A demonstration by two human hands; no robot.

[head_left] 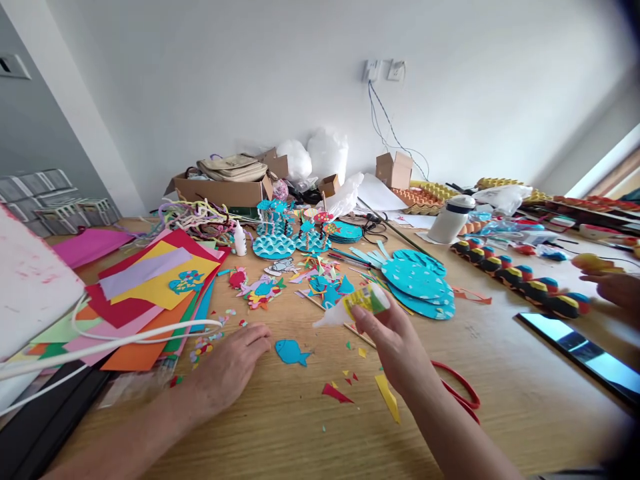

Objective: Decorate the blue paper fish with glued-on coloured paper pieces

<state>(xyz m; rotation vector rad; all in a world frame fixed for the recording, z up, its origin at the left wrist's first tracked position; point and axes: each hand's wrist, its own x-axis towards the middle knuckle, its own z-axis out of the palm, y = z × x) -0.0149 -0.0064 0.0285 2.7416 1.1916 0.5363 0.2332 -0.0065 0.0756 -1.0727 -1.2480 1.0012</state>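
Note:
A white glue bottle [361, 305] with a yellow-green label is gripped in my right hand [395, 337]. It is held above the table, tilted, its nozzle pointing left and down. My left hand [233, 365] rests on the table with its fingers curled together; whether a small piece is between the fingertips is hidden. Just right of these fingertips a blue paper fish [293, 353] with a drawn eye lies flat. Red scissors handles [463, 393] show partly behind my right forearm. A red paper scrap [337, 393] and a yellow scrap [387, 398] lie between my arms.
Coloured paper sheets [150, 280] and a white cable [145, 340] are at left. Paper cutouts [260, 287], wave-edged blue stands [274, 245] and blue discs [420, 283] lie beyond my hands. At right are a phone-like dark slab [580, 357], a painted egg-carton strip [520, 277] and another person's hand [615, 290].

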